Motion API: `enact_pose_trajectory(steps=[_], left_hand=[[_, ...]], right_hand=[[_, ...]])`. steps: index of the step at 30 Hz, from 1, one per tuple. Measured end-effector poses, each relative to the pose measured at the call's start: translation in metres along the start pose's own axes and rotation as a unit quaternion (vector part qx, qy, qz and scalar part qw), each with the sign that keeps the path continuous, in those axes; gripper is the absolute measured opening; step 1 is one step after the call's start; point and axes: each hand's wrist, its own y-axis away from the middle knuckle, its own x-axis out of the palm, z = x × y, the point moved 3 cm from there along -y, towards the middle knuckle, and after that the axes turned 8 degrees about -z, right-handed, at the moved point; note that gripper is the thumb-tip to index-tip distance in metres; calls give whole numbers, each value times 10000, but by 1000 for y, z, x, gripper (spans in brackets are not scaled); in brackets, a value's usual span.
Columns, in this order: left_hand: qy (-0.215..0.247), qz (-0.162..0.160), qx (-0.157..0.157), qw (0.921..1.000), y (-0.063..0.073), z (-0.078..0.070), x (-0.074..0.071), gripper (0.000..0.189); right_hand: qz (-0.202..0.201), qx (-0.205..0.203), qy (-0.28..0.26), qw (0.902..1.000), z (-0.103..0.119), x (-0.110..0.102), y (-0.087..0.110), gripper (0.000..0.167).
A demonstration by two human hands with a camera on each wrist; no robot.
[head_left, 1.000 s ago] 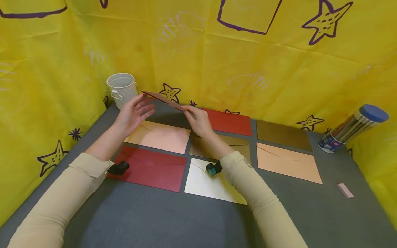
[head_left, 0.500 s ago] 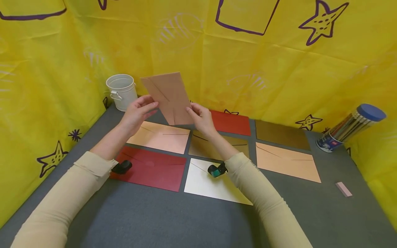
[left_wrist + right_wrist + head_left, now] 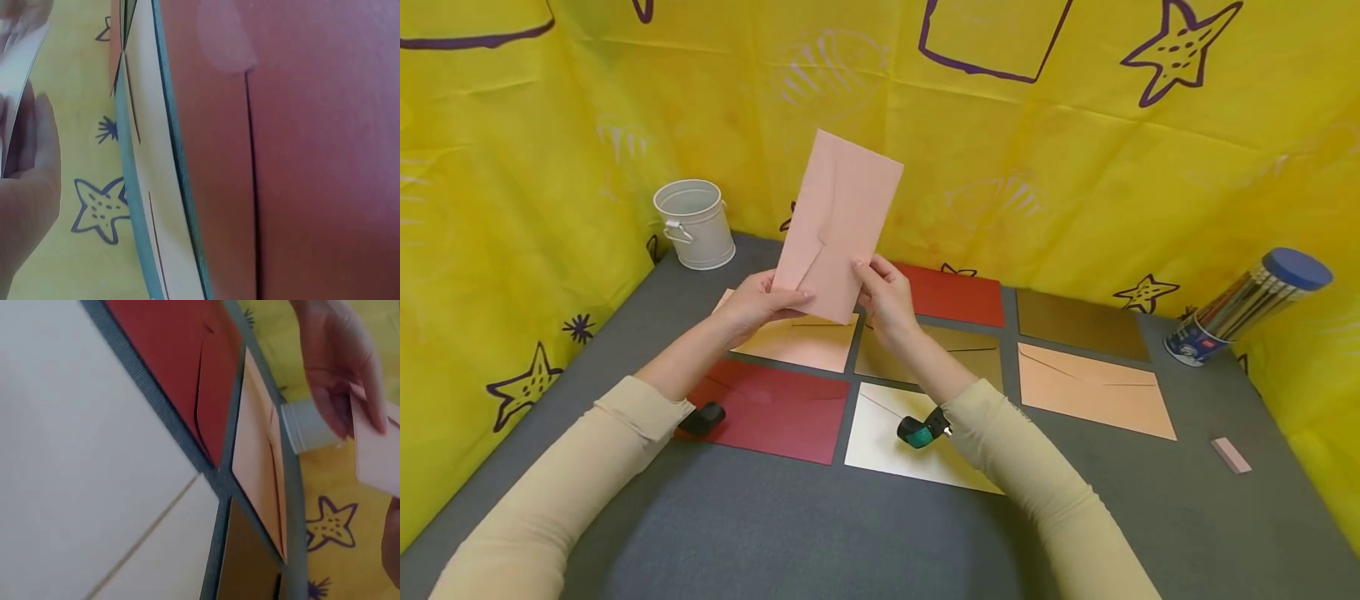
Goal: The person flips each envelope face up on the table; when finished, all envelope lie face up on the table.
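Note:
A pale pink envelope [image 3: 842, 217] is held up above the table, its flap side facing the head camera and its long side tilted upright. My left hand [image 3: 758, 307] pinches its lower left corner, thumb on the front and fingers behind. On the lower right edge, my right hand [image 3: 886, 298] pinches it the same way. Beneath the hands lie a peach envelope [image 3: 820, 343], a dark red envelope [image 3: 782, 408], a gold envelope [image 3: 958, 354] and a white envelope [image 3: 880, 433]. In the right wrist view, the left hand [image 3: 344, 362] grips the envelope's corner [image 3: 378, 456].
At the back lie a bright red envelope [image 3: 958, 296] and a brown envelope [image 3: 1078, 323], with another peach envelope [image 3: 1093, 390] in front. A white bucket [image 3: 696, 229] stands back left. A pencil tub [image 3: 1240, 312] and a pink eraser [image 3: 1231, 456] are at the right.
The envelope has turned from nearly edge-on to facing the head camera, then swung more upright. The left hand, loosely spread beside it at first, now pinches its lower corner.

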Motion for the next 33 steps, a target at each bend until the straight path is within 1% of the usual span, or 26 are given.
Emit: enact_pose_trajectory(steps=[3, 6, 8, 10, 11, 12, 14, 15, 16, 17, 18, 19, 20, 21, 24, 26, 27, 30, 31, 33], left_hand=[[-502, 178, -82, 9985, 2, 2, -4, 48], [-1083, 479, -276, 9926, 5, 4, -7, 53], [-1259, 694, -384, 9889, 8, 6, -10, 56], [-1236, 734, -425, 9887, 9, 7, -15, 55], [-1107, 674, -446, 9906, 9, 8, -18, 53], [-875, 550, -467, 9935, 8, 9, -21, 49], [-100, 156, -490, 9986, 7, 9, -27, 38], [374, -61, -464, 9982, 7, 9, -30, 31], [848, -255, -411, 9952, 6, 9, -33, 23], [1301, -411, -353, 9900, 5, 8, -35, 16], [1699, -502, -286, 9838, 5, 8, -36, 12], [1992, -552, -226, 9781, 5, 8, -38, 9], [2162, -547, -172, 9747, 5, 8, -38, 8], [2266, -525, -125, 9725, 5, 9, -39, 9], [2315, -537, -133, 9713, 5, 10, -38, 14], [2297, -638, -181, 9710, 5, 10, -39, 22], [2299, -738, -244, 9701, 4, 10, -40, 28], [2170, -981, -494, 9700, 3, 11, -46, 50], [2088, -1031, -588, 9707, 2, 11, -49, 57], [1812, -1152, -772, 9736, 0, 11, -55, 65]], right_hand=[[-55, -13, -116, 9999, 7, -9, -2, 20], [-237, -115, -117, 9996, 21, -24, -7, 13], [-382, -182, -40, 9991, 31, -36, -12, 8], [-497, -249, 207, 9982, 40, -48, -15, 9], [-539, -265, 334, 9976, 43, -53, -17, 9], [-566, -260, 478, 9969, 46, -58, -18, 9], [-620, -207, 794, 9947, 47, -66, -19, 11], [-650, -162, 917, 9935, 47, -69, -20, 11], [-674, -92, 947, 9932, 46, -71, -21, 11], [-716, -28, 953, 9929, 45, -73, -21, 11], [-759, 32, 933, 9927, 43, -73, -22, 11], [-803, 90, 882, 9928, 40, -73, -22, 11], [-856, 139, 802, 9930, 37, -72, -23, 10], [-915, 173, 734, 9930, 34, -71, -23, 10], [-1042, 242, 621, 9923, 26, -66, -23, 11], [-1092, 292, 638, 9915, 21, -63, -23, 13], [-1108, 321, 681, 9910, 19, -61, -23, 15], [-1073, 428, 990, 9884, 13, -59, -23, 23], [-1034, 467, 1159, 9868, 11, -59, -24, 26], [-921, 549, 1611, 9811, 8, -60, -25, 29]])
